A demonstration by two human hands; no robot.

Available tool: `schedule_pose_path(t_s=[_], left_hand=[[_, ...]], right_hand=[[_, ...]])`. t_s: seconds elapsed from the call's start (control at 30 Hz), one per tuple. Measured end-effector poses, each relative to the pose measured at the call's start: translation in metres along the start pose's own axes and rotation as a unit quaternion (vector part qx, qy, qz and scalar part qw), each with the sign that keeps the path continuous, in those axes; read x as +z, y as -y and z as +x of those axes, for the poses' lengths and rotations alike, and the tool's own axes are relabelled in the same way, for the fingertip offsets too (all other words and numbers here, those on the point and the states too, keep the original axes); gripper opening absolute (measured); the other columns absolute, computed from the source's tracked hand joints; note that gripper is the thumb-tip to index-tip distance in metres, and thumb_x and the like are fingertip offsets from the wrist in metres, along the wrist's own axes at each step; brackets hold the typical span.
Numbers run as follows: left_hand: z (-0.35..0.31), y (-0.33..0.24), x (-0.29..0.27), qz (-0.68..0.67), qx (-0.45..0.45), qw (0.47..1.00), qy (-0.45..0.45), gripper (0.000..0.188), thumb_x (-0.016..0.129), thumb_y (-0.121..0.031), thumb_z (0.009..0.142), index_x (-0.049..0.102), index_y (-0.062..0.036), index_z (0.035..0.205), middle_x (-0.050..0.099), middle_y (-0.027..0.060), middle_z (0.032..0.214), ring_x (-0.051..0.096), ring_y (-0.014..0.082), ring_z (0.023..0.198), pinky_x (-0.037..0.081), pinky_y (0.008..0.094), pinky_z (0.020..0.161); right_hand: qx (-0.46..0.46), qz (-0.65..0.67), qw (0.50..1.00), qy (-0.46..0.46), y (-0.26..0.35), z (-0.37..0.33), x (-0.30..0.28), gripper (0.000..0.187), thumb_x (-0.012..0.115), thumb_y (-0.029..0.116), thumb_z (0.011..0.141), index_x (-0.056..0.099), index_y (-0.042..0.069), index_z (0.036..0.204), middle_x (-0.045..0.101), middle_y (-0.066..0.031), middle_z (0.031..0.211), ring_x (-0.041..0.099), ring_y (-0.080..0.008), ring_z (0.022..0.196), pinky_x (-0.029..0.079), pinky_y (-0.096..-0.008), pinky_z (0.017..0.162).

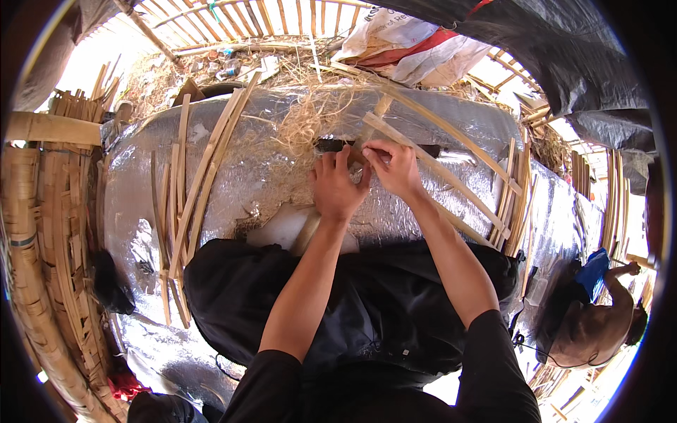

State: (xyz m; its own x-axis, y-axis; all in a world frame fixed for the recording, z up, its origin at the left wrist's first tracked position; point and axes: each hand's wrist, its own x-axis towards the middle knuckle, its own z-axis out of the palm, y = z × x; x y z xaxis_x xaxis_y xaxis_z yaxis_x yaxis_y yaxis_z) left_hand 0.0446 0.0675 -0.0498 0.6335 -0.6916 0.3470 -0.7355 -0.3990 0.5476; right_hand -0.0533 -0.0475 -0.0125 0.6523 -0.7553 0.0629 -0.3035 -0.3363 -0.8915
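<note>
My left hand (337,185) and my right hand (395,168) meet over a silver foil mat (247,176). Both grip a thin bamboo strip (437,169) that runs from my fingers toward the right. A dark blade or tool (331,144) lies just beyond my fingertips, partly hidden by them. A tuft of pale bamboo shavings (310,123) sits just above my left hand. My legs in black trousers (338,296) fill the near part of the mat.
Several long bamboo strips (194,183) lie on the mat's left; more strips (511,190) lie at its right. Woven bamboo panels (49,233) stand at the far left. A white sack (416,42) rests beyond the mat. Another person (599,317) crouches at lower right.
</note>
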Motion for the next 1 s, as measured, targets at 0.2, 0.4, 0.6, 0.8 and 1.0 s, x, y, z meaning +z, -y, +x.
schedule_pose_path(t_s=[0.2, 0.4, 0.6, 0.8, 1.0], left_hand=[[0.001, -0.004, -0.002, -0.013, -0.007, 1.0, 0.0, 0.055, 0.085, -0.031, 0.079, 0.065, -0.0121, 0.126, 0.064, 0.009, 0.107, 0.064, 0.0315, 0.103, 0.049, 0.0509, 0.089], [0.002, -0.005, -0.003, -0.01, -0.015, 1.0, 0.013, 0.056, 0.085, -0.031, 0.079, 0.065, -0.0124, 0.128, 0.064, 0.0089, 0.108, 0.064, 0.0313, 0.103, 0.048, 0.0504, 0.089], [0.002, -0.007, -0.003, -0.016, -0.015, 1.0, 0.009, 0.056, 0.084, -0.031, 0.079, 0.065, -0.0122, 0.128, 0.064, 0.0091, 0.108, 0.063, 0.0311, 0.102, 0.048, 0.0502, 0.088], [0.002, -0.002, -0.003, -0.013, -0.009, 1.0, 0.007, 0.058, 0.085, -0.03, 0.078, 0.065, -0.0124, 0.129, 0.064, 0.0091, 0.108, 0.063, 0.0309, 0.102, 0.048, 0.0493, 0.087], [0.002, -0.003, -0.001, -0.017, -0.011, 1.0, 0.003, 0.056, 0.086, -0.029, 0.078, 0.065, -0.0125, 0.128, 0.064, 0.0092, 0.107, 0.063, 0.0313, 0.103, 0.048, 0.0497, 0.089]], right_hand=[[-0.037, -0.048, 0.998, 0.019, 0.01, 0.001, -0.001, 0.016, 0.074, 0.009, 0.096, 0.078, 0.001, 0.109, 0.078, -0.0152, 0.101, 0.078, -0.0294, 0.087, 0.063, -0.0374, 0.077], [-0.026, -0.071, 0.997, 0.003, 0.011, 0.0, 0.002, 0.015, 0.073, 0.008, 0.096, 0.078, 0.001, 0.109, 0.078, -0.0159, 0.101, 0.077, -0.0295, 0.085, 0.062, -0.0385, 0.077], [-0.04, -0.078, 0.996, 0.001, 0.01, 0.001, 0.003, 0.014, 0.073, 0.006, 0.096, 0.078, 0.001, 0.108, 0.078, -0.0162, 0.1, 0.077, -0.0299, 0.085, 0.062, -0.0381, 0.075], [-0.059, -0.075, 0.995, 0.005, 0.014, 0.002, 0.005, 0.013, 0.072, 0.003, 0.095, 0.078, 0.0, 0.107, 0.077, -0.0165, 0.098, 0.077, -0.0306, 0.084, 0.061, -0.0375, 0.073], [-0.064, -0.071, 0.995, 0.001, 0.013, 0.0, 0.004, 0.013, 0.072, 0.003, 0.095, 0.077, 0.001, 0.108, 0.077, -0.0166, 0.098, 0.076, -0.0309, 0.084, 0.06, -0.0382, 0.072]])
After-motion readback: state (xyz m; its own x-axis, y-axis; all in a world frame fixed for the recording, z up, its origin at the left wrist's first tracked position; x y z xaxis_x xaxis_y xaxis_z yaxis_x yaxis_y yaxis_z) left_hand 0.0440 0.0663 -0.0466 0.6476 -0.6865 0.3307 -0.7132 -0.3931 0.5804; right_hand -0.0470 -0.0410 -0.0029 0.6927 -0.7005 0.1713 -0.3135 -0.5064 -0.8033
